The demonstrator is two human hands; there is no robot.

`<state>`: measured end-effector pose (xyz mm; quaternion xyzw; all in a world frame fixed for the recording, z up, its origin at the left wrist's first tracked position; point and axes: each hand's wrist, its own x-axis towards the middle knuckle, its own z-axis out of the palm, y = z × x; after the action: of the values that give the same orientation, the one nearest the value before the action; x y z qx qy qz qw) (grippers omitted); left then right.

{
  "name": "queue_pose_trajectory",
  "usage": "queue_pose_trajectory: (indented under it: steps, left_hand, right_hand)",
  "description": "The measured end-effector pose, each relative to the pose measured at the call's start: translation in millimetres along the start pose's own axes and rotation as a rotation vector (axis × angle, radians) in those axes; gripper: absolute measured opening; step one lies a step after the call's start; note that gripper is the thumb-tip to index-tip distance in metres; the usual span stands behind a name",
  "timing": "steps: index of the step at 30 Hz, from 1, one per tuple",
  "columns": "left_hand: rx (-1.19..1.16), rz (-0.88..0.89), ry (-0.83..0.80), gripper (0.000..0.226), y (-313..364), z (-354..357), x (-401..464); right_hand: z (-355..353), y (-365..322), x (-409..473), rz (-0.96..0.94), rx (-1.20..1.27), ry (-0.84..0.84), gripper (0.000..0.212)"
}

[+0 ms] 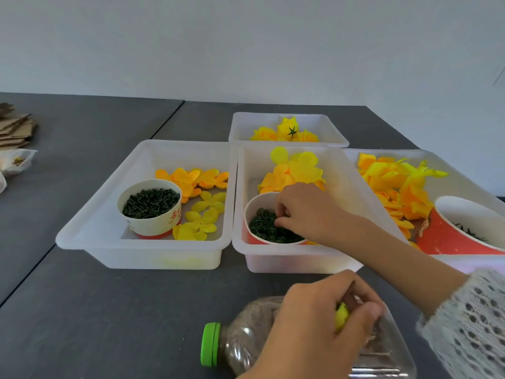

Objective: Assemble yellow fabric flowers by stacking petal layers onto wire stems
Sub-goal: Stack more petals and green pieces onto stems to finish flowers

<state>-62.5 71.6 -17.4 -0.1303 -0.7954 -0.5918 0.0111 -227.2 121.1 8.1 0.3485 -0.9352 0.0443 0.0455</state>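
My right hand reaches into a paper cup of small dark green rings in the middle tray, its fingertips curled down among the rings. Whether it pinches one is hidden. My left hand grips a yellow flower piece above a plastic bottle lying on the table near me. Yellow and orange petal layers fill the back of the middle tray. Finished yellow flowers sit in the far tray.
The left tray holds a cup of dark green pegs and loose petals. The right tray holds more petals and a tipped red cup. The green-capped bottle lies sideways. Cardboard scraps lie far left.
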Motion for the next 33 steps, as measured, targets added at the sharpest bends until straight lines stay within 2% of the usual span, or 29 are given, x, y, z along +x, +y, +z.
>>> queue_pose_trajectory:
  steps: [4, 9, 12, 15, 18, 23, 27, 29, 30, 33]
  left_hand:
    - [0.145, 0.007, 0.022, 0.009, 0.1, -0.5, 1.5]
    - [0.196, 0.094, -0.036, 0.033, -1.0, -11.9, 5.3]
    - [0.186, 0.120, -0.192, 0.020, -6.5, -22.0, 5.5]
    - [0.131, 0.164, -0.197, 0.013, -10.5, -29.0, 2.1]
    - [0.167, 0.184, -0.211, 0.015, -12.3, -30.7, 2.0]
    - [0.163, 0.136, -0.199, 0.011, -1.7, -34.6, 1.8]
    - [0.201, 0.069, -0.184, 0.016, -1.7, -33.5, 0.3]
    - [0.175, 0.039, -0.166, 0.018, -2.8, -31.5, -0.8]
    - [0.177, 0.030, -0.161, 0.019, -3.7, -30.8, -1.4]
    - [0.199, 0.044, -0.144, 0.022, -5.5, -29.5, -2.9]
  right_hand:
    - [7.1, -3.0, 7.4, -0.007, -0.014, -0.037, 0.008]
    - [6.8, -0.1, 6.3, -0.040, -0.033, -0.047, 0.004]
    - [5.6, 2.1, 4.8, -0.089, -0.060, -0.091, 0.016]
    - [-3.4, 5.0, 3.9, -0.107, -0.008, -0.166, 0.017]
    - [-5.2, 5.1, 4.2, -0.128, -0.065, -0.223, 0.014]
    - [-1.0, 4.6, 7.8, -0.091, -0.034, -0.216, 0.007]
    - [-17.2, 3.3, 2.7, -0.040, 0.214, -0.191, 0.008]
    - [-36.5, 2.0, -7.8, -0.003, 0.412, -0.166, 0.012]
    - [-47.7, 2.0, -17.1, 0.024, 0.612, -0.177, 0.016]
    - [-78.4, 7.8, -63.4, 0.070, 1.452, -0.328, 0.014]
